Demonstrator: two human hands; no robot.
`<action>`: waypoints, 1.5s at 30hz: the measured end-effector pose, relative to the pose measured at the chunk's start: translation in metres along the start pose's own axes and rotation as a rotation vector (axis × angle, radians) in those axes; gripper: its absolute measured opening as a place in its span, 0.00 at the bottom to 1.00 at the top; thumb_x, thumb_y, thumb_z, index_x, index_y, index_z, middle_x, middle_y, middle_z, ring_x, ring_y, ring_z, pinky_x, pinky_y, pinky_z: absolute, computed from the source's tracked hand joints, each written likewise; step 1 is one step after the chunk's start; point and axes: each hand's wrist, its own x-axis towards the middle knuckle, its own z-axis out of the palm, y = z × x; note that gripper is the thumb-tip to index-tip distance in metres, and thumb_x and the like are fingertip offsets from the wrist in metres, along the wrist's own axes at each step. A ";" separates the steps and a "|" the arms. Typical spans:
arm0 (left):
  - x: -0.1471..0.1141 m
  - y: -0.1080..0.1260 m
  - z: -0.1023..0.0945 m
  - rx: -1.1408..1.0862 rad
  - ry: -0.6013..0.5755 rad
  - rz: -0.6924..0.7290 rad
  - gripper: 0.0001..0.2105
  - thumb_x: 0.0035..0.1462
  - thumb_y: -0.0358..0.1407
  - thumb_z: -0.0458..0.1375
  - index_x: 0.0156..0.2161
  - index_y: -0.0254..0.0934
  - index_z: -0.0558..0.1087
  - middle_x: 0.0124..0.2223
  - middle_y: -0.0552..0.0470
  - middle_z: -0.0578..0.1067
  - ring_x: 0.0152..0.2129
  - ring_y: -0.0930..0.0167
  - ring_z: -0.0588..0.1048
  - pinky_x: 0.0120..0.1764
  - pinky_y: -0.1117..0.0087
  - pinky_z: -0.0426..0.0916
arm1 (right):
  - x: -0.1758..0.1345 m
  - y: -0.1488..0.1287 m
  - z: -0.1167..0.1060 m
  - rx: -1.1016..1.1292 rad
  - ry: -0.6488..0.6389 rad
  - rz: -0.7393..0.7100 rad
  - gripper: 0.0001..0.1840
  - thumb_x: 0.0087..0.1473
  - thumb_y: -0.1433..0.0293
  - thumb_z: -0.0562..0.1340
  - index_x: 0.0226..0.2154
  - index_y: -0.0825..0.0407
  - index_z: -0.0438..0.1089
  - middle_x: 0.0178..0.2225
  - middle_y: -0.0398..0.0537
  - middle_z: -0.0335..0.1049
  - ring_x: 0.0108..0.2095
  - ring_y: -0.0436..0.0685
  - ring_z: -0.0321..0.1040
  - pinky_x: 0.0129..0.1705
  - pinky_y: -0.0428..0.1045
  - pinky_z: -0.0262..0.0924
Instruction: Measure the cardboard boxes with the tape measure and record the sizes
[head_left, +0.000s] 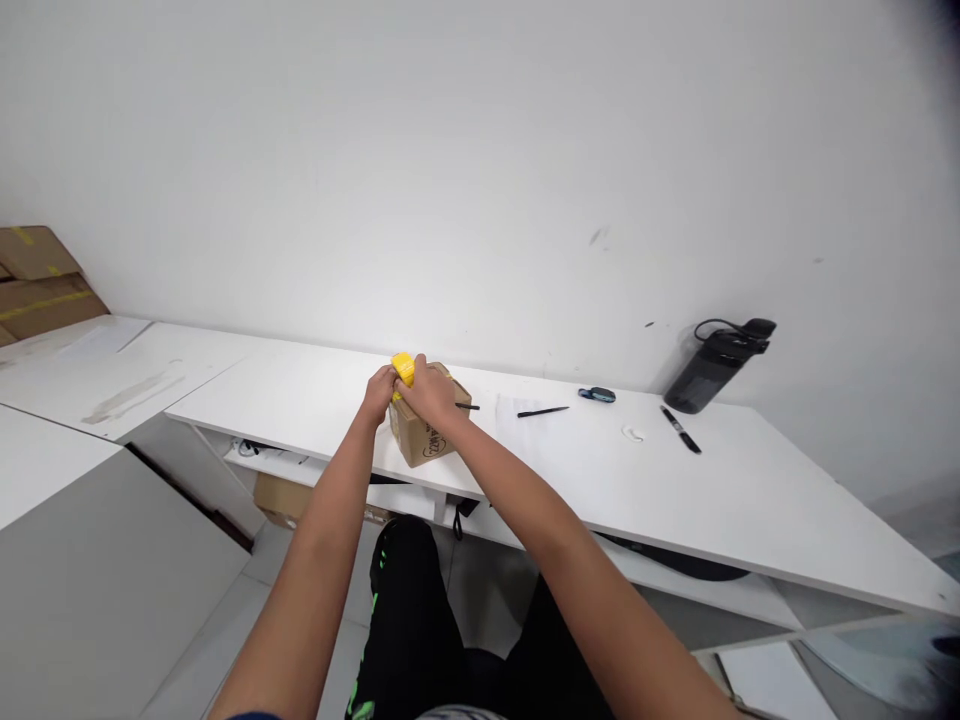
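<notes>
A small brown cardboard box (421,440) with black handwriting on its side stands near the front edge of the white desk. At its far left top corner, bright yellow tape (403,367) sticks up between my hands. My left hand (379,390) has its fingers closed on the tape's left side, against the box. Over the box top, my right hand (430,392) is closed on the tape from the right. A thin dark pen-like stick (467,406) pokes out from beneath my right hand; its other end is hidden.
A black pen (542,412) lies right of the box on a pale sheet. Farther right are a dark blue small object (597,395), a white curved piece (632,433), a black marker (681,430) and a dark bottle (712,368). Taped cartons (45,285) stand far left.
</notes>
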 end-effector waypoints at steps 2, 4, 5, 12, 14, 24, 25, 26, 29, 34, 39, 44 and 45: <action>0.002 0.000 0.001 0.012 0.015 -0.005 0.11 0.52 0.39 0.56 0.37 0.36 0.76 0.39 0.48 0.78 0.36 0.66 0.74 0.43 0.64 0.69 | -0.029 0.007 -0.010 -0.034 0.002 0.001 0.21 0.62 0.54 0.56 0.51 0.50 0.59 0.41 0.55 0.77 0.40 0.65 0.75 0.36 0.52 0.60; 0.004 -0.001 0.003 0.014 0.027 -0.007 0.12 0.51 0.40 0.56 0.38 0.35 0.77 0.40 0.47 0.79 0.37 0.65 0.75 0.44 0.63 0.69 | -0.065 0.018 -0.019 -0.029 -0.035 0.062 0.23 0.60 0.53 0.58 0.50 0.49 0.59 0.40 0.53 0.77 0.38 0.64 0.75 0.33 0.51 0.59; 0.005 -0.002 0.004 0.012 0.031 -0.007 0.13 0.51 0.40 0.56 0.38 0.35 0.77 0.41 0.46 0.79 0.38 0.65 0.75 0.45 0.63 0.69 | -0.083 0.023 -0.023 -0.029 -0.045 0.115 0.23 0.60 0.52 0.57 0.50 0.49 0.60 0.38 0.52 0.77 0.36 0.63 0.75 0.32 0.50 0.58; 0.006 -0.004 0.006 0.019 0.034 -0.003 0.14 0.53 0.41 0.55 0.38 0.35 0.77 0.43 0.44 0.79 0.41 0.63 0.76 0.48 0.60 0.70 | -0.119 0.031 -0.027 -0.039 -0.038 0.248 0.27 0.60 0.49 0.56 0.53 0.49 0.60 0.34 0.49 0.77 0.35 0.62 0.75 0.31 0.49 0.57; 0.004 -0.002 0.005 0.013 0.036 0.001 0.14 0.53 0.42 0.55 0.39 0.35 0.77 0.44 0.45 0.79 0.41 0.63 0.76 0.49 0.60 0.69 | -0.103 0.027 -0.025 -0.038 -0.027 0.227 0.28 0.60 0.48 0.56 0.54 0.50 0.60 0.34 0.50 0.77 0.35 0.63 0.75 0.32 0.50 0.58; -0.006 0.000 -0.003 -0.018 0.006 0.003 0.11 0.55 0.40 0.55 0.37 0.35 0.73 0.38 0.49 0.77 0.36 0.67 0.74 0.43 0.66 0.70 | 0.005 -0.006 -0.012 -0.039 -0.093 0.028 0.23 0.59 0.52 0.60 0.48 0.51 0.67 0.43 0.59 0.76 0.44 0.68 0.73 0.42 0.56 0.62; -0.009 0.000 -0.007 -0.035 0.004 0.005 0.12 0.55 0.41 0.55 0.39 0.35 0.73 0.39 0.49 0.77 0.36 0.68 0.74 0.42 0.66 0.70 | 0.014 -0.009 -0.014 -0.026 -0.123 0.028 0.23 0.57 0.52 0.61 0.46 0.51 0.68 0.44 0.59 0.76 0.44 0.67 0.73 0.42 0.56 0.63; -0.012 -0.001 -0.013 -0.055 0.004 0.007 0.13 0.56 0.41 0.54 0.42 0.35 0.73 0.39 0.49 0.77 0.36 0.68 0.74 0.42 0.67 0.70 | 0.020 -0.012 -0.017 -0.017 -0.142 0.026 0.22 0.56 0.51 0.62 0.44 0.51 0.69 0.44 0.58 0.76 0.44 0.67 0.72 0.41 0.55 0.63; -0.031 -0.006 -0.039 -0.102 0.025 0.008 0.21 0.59 0.44 0.54 0.53 0.35 0.71 0.44 0.46 0.77 0.38 0.67 0.75 0.41 0.66 0.71 | 0.030 -0.013 -0.031 -0.013 -0.069 0.017 0.19 0.54 0.53 0.64 0.41 0.49 0.70 0.41 0.54 0.77 0.42 0.65 0.73 0.42 0.56 0.62; -0.071 -0.034 -0.078 0.037 0.224 0.116 0.21 0.63 0.50 0.50 0.50 0.36 0.72 0.50 0.43 0.76 0.47 0.64 0.74 0.51 0.62 0.68 | 0.024 0.005 -0.036 0.430 -0.122 -0.024 0.22 0.52 0.52 0.65 0.43 0.50 0.71 0.40 0.49 0.77 0.39 0.59 0.73 0.41 0.52 0.65; -0.084 -0.060 -0.083 0.307 0.406 -0.004 0.08 0.56 0.39 0.58 0.39 0.38 0.73 0.45 0.41 0.75 0.52 0.56 0.71 0.61 0.52 0.58 | 0.011 0.014 -0.001 0.802 -0.507 -0.153 0.27 0.50 0.56 0.68 0.49 0.52 0.70 0.33 0.45 0.76 0.32 0.53 0.71 0.35 0.48 0.66; -0.098 -0.054 -0.077 0.199 0.424 -0.078 0.16 0.63 0.45 0.51 0.48 0.37 0.71 0.50 0.39 0.75 0.50 0.59 0.74 0.55 0.55 0.66 | 0.004 0.010 0.015 0.818 -0.502 -0.245 0.24 0.49 0.58 0.69 0.47 0.50 0.70 0.45 0.45 0.75 0.40 0.54 0.71 0.42 0.49 0.66; -0.104 -0.049 -0.073 0.131 0.391 -0.083 0.19 0.64 0.48 0.49 0.51 0.38 0.71 0.53 0.40 0.75 0.52 0.60 0.73 0.54 0.57 0.67 | 0.006 0.010 0.013 0.825 -0.534 -0.253 0.24 0.49 0.58 0.69 0.47 0.50 0.70 0.45 0.45 0.75 0.41 0.53 0.71 0.42 0.48 0.66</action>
